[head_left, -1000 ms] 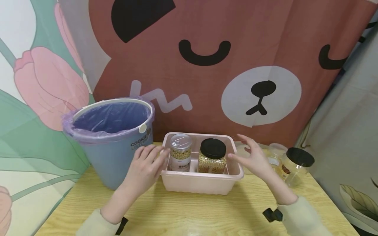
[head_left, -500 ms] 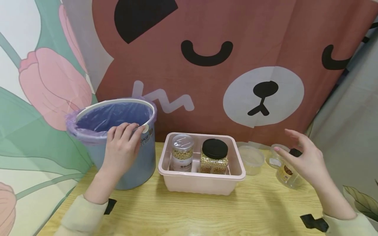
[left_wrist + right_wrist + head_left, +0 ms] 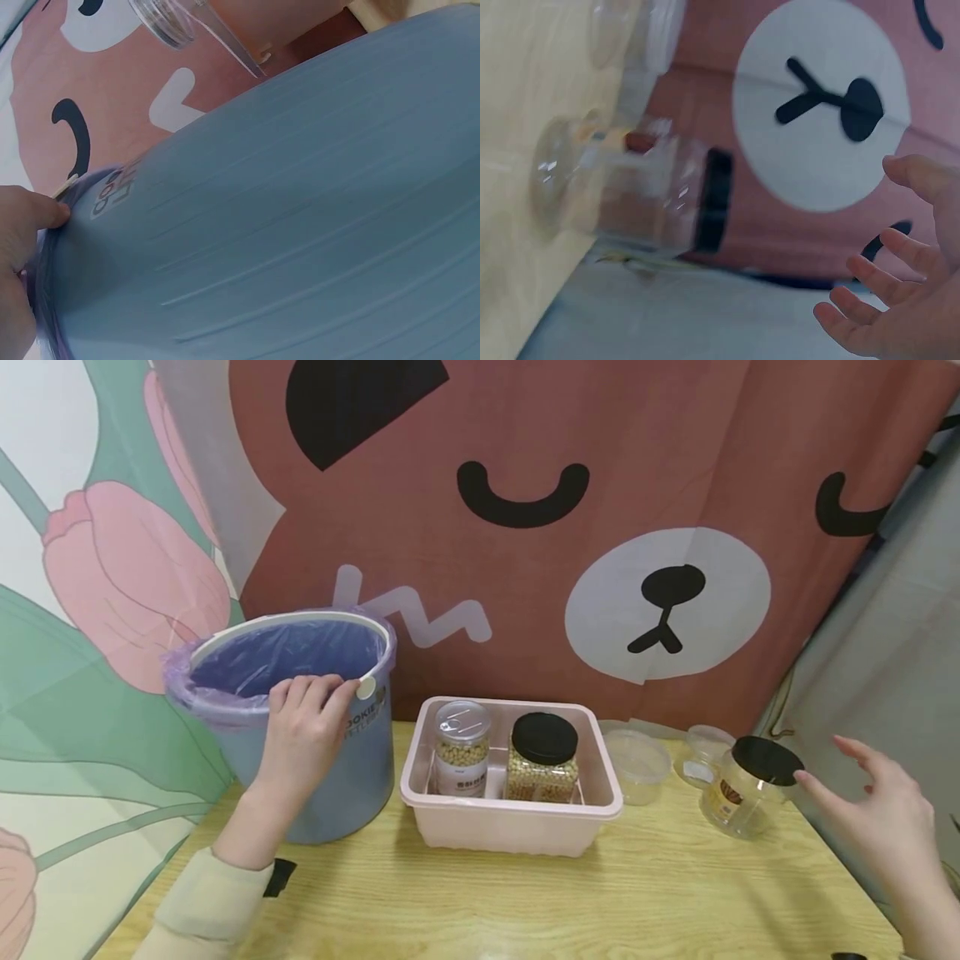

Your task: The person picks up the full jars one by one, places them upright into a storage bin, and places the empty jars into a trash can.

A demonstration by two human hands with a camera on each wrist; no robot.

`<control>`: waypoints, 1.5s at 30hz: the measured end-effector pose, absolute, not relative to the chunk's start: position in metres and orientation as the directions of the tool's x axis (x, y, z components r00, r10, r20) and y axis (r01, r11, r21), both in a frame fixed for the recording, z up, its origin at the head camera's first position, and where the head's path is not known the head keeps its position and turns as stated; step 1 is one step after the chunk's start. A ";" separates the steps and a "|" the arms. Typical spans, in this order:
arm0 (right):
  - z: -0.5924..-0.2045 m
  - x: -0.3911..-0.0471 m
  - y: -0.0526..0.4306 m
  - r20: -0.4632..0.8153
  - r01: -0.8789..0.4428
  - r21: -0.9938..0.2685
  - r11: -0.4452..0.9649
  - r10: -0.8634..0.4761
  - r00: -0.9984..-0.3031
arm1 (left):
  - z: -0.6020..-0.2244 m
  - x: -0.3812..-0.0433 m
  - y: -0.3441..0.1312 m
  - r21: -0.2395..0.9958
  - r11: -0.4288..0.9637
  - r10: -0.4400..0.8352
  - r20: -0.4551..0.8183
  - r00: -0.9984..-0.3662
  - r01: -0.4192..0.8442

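My left hand [image 3: 303, 735] grips the near rim of a blue trash can [image 3: 337, 793], fingers over the edge. In the left wrist view the thumb [image 3: 49, 212] presses the outside of the rim, by a purple liner bag. My right hand [image 3: 881, 810] is in the air at the right, fingers spread and holding nothing. Just left of it stands a clear jar [image 3: 738, 797] with a black lid, upright on the table. The right wrist view shows this jar [image 3: 645, 187] apart from the fingers.
A pink basin [image 3: 517, 827] in the middle holds a can of yellow beans [image 3: 461, 756] with a clear top and a black-lidded jar [image 3: 542, 764] of similar beans. Two clear containers, a wide tub [image 3: 637, 768] and a smaller one [image 3: 705, 752], stand right of it. A printed curtain hangs behind.
My left hand has gone from the basin's left side to the trash can's rim and taken hold. The right hand has moved right, away from the basin and past the black-lidded clear jar.
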State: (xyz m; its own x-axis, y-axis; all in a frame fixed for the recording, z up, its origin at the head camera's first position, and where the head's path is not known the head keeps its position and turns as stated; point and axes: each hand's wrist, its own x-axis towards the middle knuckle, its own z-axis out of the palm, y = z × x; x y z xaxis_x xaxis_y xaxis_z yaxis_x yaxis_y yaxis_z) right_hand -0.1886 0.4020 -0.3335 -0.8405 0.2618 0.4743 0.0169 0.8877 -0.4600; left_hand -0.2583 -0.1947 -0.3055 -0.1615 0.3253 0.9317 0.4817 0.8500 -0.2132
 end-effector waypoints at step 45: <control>-0.394 -0.265 0.428 0.134 0.243 -0.669 0.703 0.436 -0.890 | -0.320 -0.227 -0.172 -0.276 0.897 0.288 0.957 0.016 0.347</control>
State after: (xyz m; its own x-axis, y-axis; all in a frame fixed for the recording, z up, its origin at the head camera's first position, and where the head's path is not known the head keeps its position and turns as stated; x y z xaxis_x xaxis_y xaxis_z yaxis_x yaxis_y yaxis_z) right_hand -0.2654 0.4284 -0.3936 -0.8899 0.4360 0.1343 0.2434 0.7026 -0.6686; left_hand -0.2272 -0.1723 -0.3203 0.0165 0.2880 0.9575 0.3467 0.8966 -0.2757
